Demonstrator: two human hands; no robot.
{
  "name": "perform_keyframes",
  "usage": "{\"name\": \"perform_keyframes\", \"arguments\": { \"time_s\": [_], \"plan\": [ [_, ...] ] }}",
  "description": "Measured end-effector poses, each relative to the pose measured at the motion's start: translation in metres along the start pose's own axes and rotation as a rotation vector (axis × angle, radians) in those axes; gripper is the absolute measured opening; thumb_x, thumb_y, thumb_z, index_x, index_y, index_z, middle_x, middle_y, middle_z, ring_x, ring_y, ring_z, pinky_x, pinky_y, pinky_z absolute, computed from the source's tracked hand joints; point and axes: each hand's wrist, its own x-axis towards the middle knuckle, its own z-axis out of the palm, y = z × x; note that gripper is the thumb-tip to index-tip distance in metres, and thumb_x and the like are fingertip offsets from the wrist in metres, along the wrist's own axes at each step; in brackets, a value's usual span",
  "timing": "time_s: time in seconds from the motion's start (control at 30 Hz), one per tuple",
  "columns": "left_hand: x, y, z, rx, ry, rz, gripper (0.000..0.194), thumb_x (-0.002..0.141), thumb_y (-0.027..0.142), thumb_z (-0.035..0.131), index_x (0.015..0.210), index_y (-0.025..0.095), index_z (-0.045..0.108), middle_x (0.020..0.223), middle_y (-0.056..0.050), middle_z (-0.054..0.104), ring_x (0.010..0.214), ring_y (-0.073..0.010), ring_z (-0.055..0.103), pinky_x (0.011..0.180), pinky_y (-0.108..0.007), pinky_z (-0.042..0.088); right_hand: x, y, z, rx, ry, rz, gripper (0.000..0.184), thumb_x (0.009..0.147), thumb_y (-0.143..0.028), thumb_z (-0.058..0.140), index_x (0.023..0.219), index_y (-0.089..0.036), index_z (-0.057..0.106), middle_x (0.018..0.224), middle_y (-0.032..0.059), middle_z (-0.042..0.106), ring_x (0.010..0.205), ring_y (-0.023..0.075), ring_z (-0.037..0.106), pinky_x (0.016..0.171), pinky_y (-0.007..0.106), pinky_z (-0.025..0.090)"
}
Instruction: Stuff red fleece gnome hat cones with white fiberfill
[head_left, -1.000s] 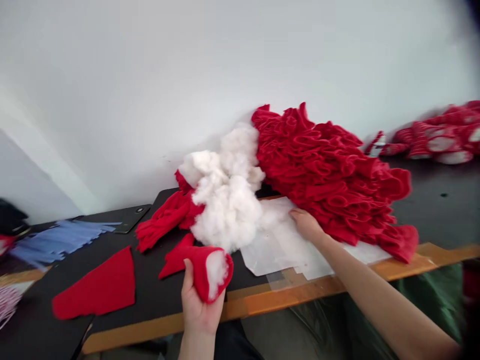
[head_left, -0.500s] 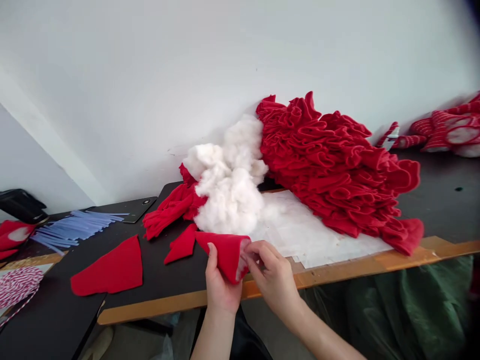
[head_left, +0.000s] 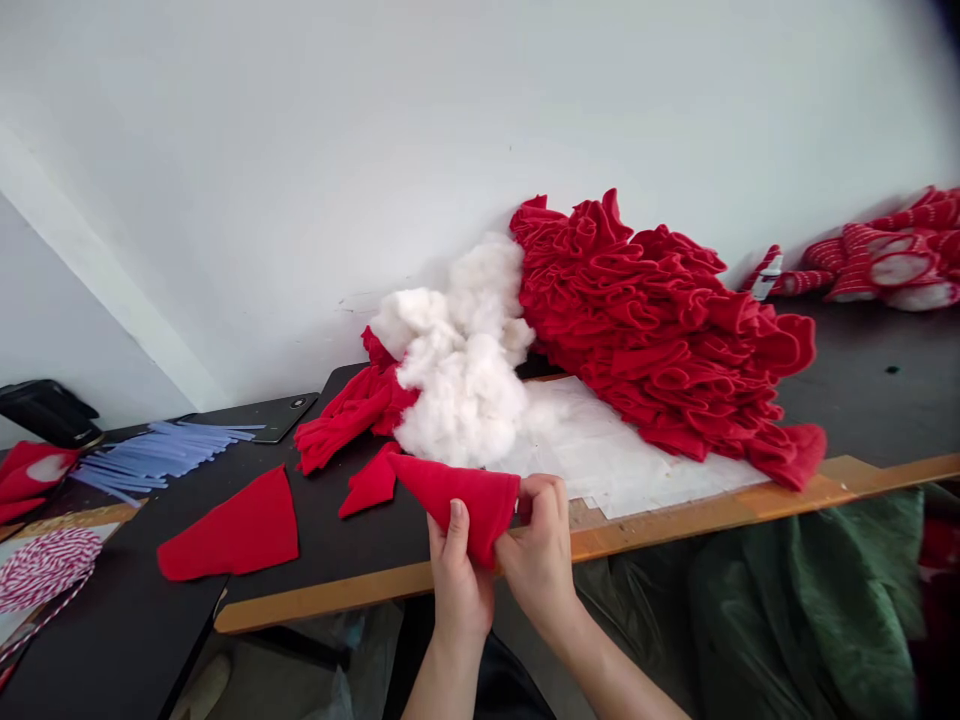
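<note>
My left hand (head_left: 459,583) grips a red felt cone (head_left: 457,493) from below, just in front of the table edge. At the cone's open end my right hand (head_left: 541,552) has its fingers curled in, pressing into the opening. Behind them lies a heap of white stuffing (head_left: 461,372) beside a big pile of red felt cones (head_left: 660,325). A flat red felt piece (head_left: 238,528) and a smaller red scrap (head_left: 369,483) lie on the black table (head_left: 315,550) to the left.
White paper sheets (head_left: 637,455) lie under the pile. Blue strips (head_left: 154,452), a dark phone (head_left: 277,412) and red-white twine (head_left: 45,565) sit at the left. Striped stuffed pieces (head_left: 889,255) lie far right. Green plastic (head_left: 787,600) hangs below the wooden edge.
My right hand left the stuffing pile and came to the cone's open end. The white stuffing that showed in the opening is now hidden inside. My view shifted slightly left.
</note>
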Motion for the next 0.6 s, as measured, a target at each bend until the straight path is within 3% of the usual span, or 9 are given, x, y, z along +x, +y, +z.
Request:
{"name": "perform_keyframes", "arguments": {
  "time_s": [0.07, 0.2, 0.27, 0.33, 0.43, 0.5, 0.6],
  "plan": [
    [-0.001, 0.001, -0.003, 0.006, 0.01, -0.017, 0.055, 0.079, 0.036, 0.063, 0.131, 0.03, 0.044, 0.106, -0.005, 0.066, 0.093, -0.0197, 0.064, 0.081, -0.031, 0.05, 0.002, 0.002, -0.001, -0.058, 0.048, -0.053, 0.034, 0.067, -0.016, 0.06, 0.098, -0.02, 0.049, 0.099, 0.0073, 0.045, 0.091, 0.0227, 0.048, 0.074, 0.038, 0.048],
    [-0.004, -0.002, -0.005, -0.023, -0.008, -0.059, 0.054, 0.079, 0.033, 0.064, 0.129, 0.027, 0.046, 0.112, -0.008, 0.065, 0.1, -0.0213, 0.062, 0.087, -0.032, 0.048, 0.005, 0.004, -0.001, 0.01, -0.161, -0.04, 0.049, 0.071, -0.017, 0.056, 0.118, -0.021, 0.043, 0.111, 0.0099, 0.045, 0.1, 0.0238, 0.048, 0.083, 0.042, 0.046],
    [-0.005, -0.002, -0.004, -0.059, -0.019, -0.086, 0.053, 0.079, 0.034, 0.063, 0.128, 0.025, 0.047, 0.112, -0.008, 0.065, 0.102, -0.0223, 0.062, 0.089, -0.033, 0.048, 0.005, 0.007, -0.002, 0.056, -0.191, 0.007, 0.047, 0.073, -0.017, 0.055, 0.119, -0.021, 0.043, 0.112, 0.0097, 0.047, 0.1, 0.0233, 0.05, 0.085, 0.042, 0.046],
    [-0.003, 0.002, -0.005, -0.097, 0.011, -0.134, 0.049, 0.079, 0.037, 0.062, 0.124, 0.021, 0.052, 0.106, -0.01, 0.067, 0.096, -0.0234, 0.064, 0.086, -0.034, 0.049, 0.002, 0.01, -0.006, 0.088, -0.14, 0.038, 0.041, 0.078, -0.021, 0.054, 0.118, -0.022, 0.043, 0.114, 0.0097, 0.048, 0.102, 0.0233, 0.051, 0.084, 0.041, 0.047],
    [0.004, 0.011, -0.007, -0.178, 0.095, -0.179, 0.042, 0.08, 0.042, 0.059, 0.111, 0.014, 0.061, 0.1, -0.012, 0.069, 0.092, -0.0235, 0.065, 0.083, -0.033, 0.05, -0.007, 0.011, -0.011, 0.086, -0.067, -0.016, 0.024, 0.086, -0.024, 0.051, 0.11, -0.024, 0.05, 0.107, 0.0076, 0.051, 0.099, 0.0213, 0.052, 0.08, 0.036, 0.047],
    [0.007, 0.015, -0.009, -0.217, 0.09, -0.219, 0.04, 0.082, 0.045, 0.055, 0.103, 0.012, 0.064, 0.097, -0.012, 0.07, 0.09, -0.0229, 0.066, 0.083, -0.033, 0.05, -0.016, 0.006, -0.011, 0.082, -0.132, -0.068, 0.019, 0.087, -0.023, 0.051, 0.106, -0.024, 0.055, 0.102, 0.0065, 0.054, 0.095, 0.0201, 0.054, 0.079, 0.034, 0.048],
    [0.008, 0.013, -0.015, -0.205, -0.005, -0.282, 0.042, 0.084, 0.047, 0.051, 0.098, 0.01, 0.066, 0.09, -0.013, 0.071, 0.084, -0.0219, 0.066, 0.084, -0.034, 0.049, -0.027, -0.006, -0.004, 0.121, -0.277, -0.063, 0.021, 0.085, -0.022, 0.055, 0.106, -0.023, 0.058, 0.099, 0.0063, 0.059, 0.09, 0.0195, 0.058, 0.078, 0.031, 0.051]
  ]
}}
